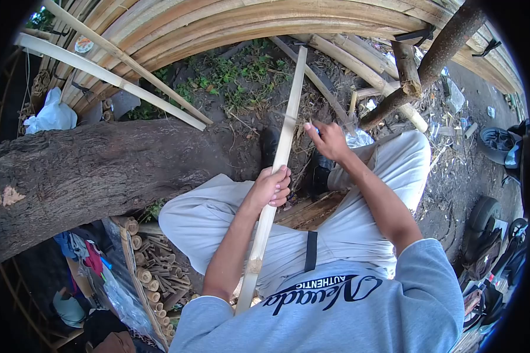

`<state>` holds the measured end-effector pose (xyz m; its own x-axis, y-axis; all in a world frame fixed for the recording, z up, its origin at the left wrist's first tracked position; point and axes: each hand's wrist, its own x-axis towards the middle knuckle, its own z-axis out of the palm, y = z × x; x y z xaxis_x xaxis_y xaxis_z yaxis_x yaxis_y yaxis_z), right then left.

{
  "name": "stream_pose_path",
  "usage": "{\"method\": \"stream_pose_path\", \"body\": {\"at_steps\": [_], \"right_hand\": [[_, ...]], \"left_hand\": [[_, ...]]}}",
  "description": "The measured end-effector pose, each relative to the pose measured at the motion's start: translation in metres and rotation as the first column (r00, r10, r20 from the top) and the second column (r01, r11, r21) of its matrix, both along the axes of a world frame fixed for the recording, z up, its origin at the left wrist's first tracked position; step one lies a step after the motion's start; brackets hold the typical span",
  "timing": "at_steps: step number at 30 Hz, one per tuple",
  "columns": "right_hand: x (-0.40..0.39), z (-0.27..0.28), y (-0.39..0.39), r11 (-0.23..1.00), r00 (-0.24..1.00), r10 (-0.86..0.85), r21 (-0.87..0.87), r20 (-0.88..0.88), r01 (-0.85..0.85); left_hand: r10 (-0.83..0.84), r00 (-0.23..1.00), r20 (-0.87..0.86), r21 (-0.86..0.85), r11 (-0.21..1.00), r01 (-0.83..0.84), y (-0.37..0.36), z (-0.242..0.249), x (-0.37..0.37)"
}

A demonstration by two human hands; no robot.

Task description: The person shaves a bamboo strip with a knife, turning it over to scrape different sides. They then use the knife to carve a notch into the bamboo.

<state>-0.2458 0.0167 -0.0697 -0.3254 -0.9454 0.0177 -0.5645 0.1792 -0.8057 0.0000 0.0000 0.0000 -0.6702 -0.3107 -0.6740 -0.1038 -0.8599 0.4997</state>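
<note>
A long pale bamboo strip [285, 138] runs from my lap up and away between my knees, tilted a little to the right. My left hand [270, 188] is wrapped round it near its middle. Just right of the strip's upper half, my right hand [327, 140] is closed on a knife [288, 119], whose thin blade, blurred, reaches across the strip. Most of the knife's handle is hidden by my fingers.
A thick tree trunk [100, 170] lies at the left. Long bamboo strips [229, 35] are stacked across the top. A branch [418, 70] leans at the upper right. Cut bamboo pieces [153, 285] are piled at lower left. A helmet [497, 144] is at far right.
</note>
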Motion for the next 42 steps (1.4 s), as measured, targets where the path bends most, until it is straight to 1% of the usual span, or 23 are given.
{"method": "stream_pose_path", "body": {"at_steps": [2, 3, 5, 6, 10, 12, 14, 16, 17, 19, 21, 23, 24, 25, 27, 29, 30, 31, 32, 34, 35, 37, 42], "right_hand": [[0.011, 0.009, 0.007, 0.951, 0.924, 0.285, -0.050, -0.254, -0.306], [0.026, 0.011, 0.005, 0.951, 0.932, 0.280, -0.067, -0.230, -0.303], [0.030, 0.019, 0.009, 0.932, 0.902, 0.317, -0.081, -0.294, -0.353], [0.024, 0.018, 0.009, 0.918, 0.892, 0.321, -0.126, -0.319, -0.376], [0.000, 0.015, 0.009, 0.884, 0.843, 0.349, -0.157, -0.408, -0.441], [-0.013, 0.003, 0.007, 0.830, 0.769, 0.328, -0.222, -0.549, -0.513], [-0.031, -0.005, 0.002, 0.891, 0.820, 0.224, -0.230, -0.527, -0.391], [-0.044, -0.012, -0.005, 0.996, 0.842, 0.055, -0.034, -0.537, -0.087], [-0.050, -0.018, -0.008, 0.996, 0.842, 0.051, -0.032, -0.537, -0.081], [-0.059, -0.033, -0.016, 0.972, 0.884, -0.097, 0.147, -0.458, 0.183], [-0.056, -0.038, -0.018, 0.970, 0.899, -0.145, 0.122, -0.413, 0.212], [-0.040, -0.035, -0.013, 0.996, 0.952, -0.045, 0.065, -0.303, 0.067], [-0.025, 0.005, -0.004, 0.991, 0.974, 0.066, 0.127, -0.214, -0.040], [-0.015, -0.006, 0.001, 0.991, 0.967, 0.121, 0.076, -0.226, -0.106], [0.004, -0.001, 0.015, 0.960, 0.929, 0.277, 0.029, -0.245, -0.279], [0.020, 0.016, 0.026, 0.919, 0.897, 0.387, 0.002, -0.213, -0.395], [0.021, 0.012, 0.028, 0.896, 0.874, 0.417, -0.048, -0.250, -0.441], [0.018, 0.009, 0.028, 0.896, 0.875, 0.417, -0.048, -0.247, -0.441], [0.013, 0.005, 0.025, 0.871, 0.846, 0.418, -0.118, -0.331, -0.476], [-0.004, -0.003, 0.015, 0.785, 0.754, 0.420, -0.215, -0.505, -0.581], [-0.009, -0.008, 0.011, 0.787, 0.755, 0.417, -0.215, -0.506, -0.579], [-0.016, -0.021, 0.004, 0.674, 0.713, 0.399, -0.343, -0.577, -0.655], [-0.015, -0.038, -0.002, 0.698, 0.674, 0.356, -0.295, -0.647, -0.652]], "left_hand": [[-0.015, 1.000, -0.008, -0.014, 1.000, 0.014, 0.000, 0.003, -0.002], [-0.017, 1.000, 0.020, -0.023, 1.000, 0.017, -0.003, 0.008, 0.007], [-0.054, 0.998, 0.016, -0.057, 0.997, 0.055, -0.003, 0.012, 0.006], [-0.058, 0.998, 0.012, -0.055, 0.997, 0.059, -0.001, 0.011, 0.005], [-0.107, 0.994, -0.006, -0.099, 0.989, 0.106, 0.009, 0.013, 0.002], [-0.137, 0.991, 0.012, -0.143, 0.980, 0.137, 0.013, 0.018, 0.000], [-0.135, 0.991, 0.011, -0.140, 0.981, 0.135, 0.019, 0.022, 0.001], [-0.133, 0.991, 0.007, -0.144, 0.981, 0.133, 0.024, 0.023, 0.002], [-0.143, 0.989, 0.032, -0.132, 0.981, 0.146, 0.027, 0.021, 0.002], [-0.149, 0.987, 0.055, -0.122, 0.980, 0.155, 0.029, 0.016, 0.001], [-0.165, 0.983, 0.077, -0.068, 0.983, 0.170, 0.028, 0.011, -0.001], [-0.140, 0.987, 0.076, -0.084, 0.986, 0.146, 0.023, 0.009, -0.002], [-0.114, 0.991, 0.074, -0.099, 0.988, 0.121, 0.021, 0.008, -0.003], [-0.108, 0.992, 0.072, -0.097, 0.989, 0.114, 0.018, 0.007, -0.003], [-0.057, 0.993, 0.100, -0.129, 0.989, 0.070, 0.012, 0.007, 0.000], [-0.040, 0.991, 0.131, -0.155, 0.986, 0.060, 0.012, 0.008, 0.001], [-0.048, 0.989, 0.140, -0.182, 0.981, 0.073, 0.012, 0.009, 0.002], [-0.058, 0.987, 0.150, -0.208, 0.974, 0.089, 0.014, 0.009, 0.003], [-0.061, 0.986, 0.152, -0.207, 0.974, 0.092, 0.016, 0.009, 0.002], [-0.105, 0.979, 0.173, -0.305, 0.940, 0.155, 0.023, 0.010, 0.000], [-0.108, 0.979, 0.172, -0.306, 0.939, 0.158, 0.026, 0.011, -0.001], [-0.128, 0.971, 0.203, -0.358, 0.913, 0.195, 0.029, 0.015, -0.004], [-0.105, 0.958, 0.268, -0.442, 0.870, 0.219, 0.027, 0.011, -0.001]]}}
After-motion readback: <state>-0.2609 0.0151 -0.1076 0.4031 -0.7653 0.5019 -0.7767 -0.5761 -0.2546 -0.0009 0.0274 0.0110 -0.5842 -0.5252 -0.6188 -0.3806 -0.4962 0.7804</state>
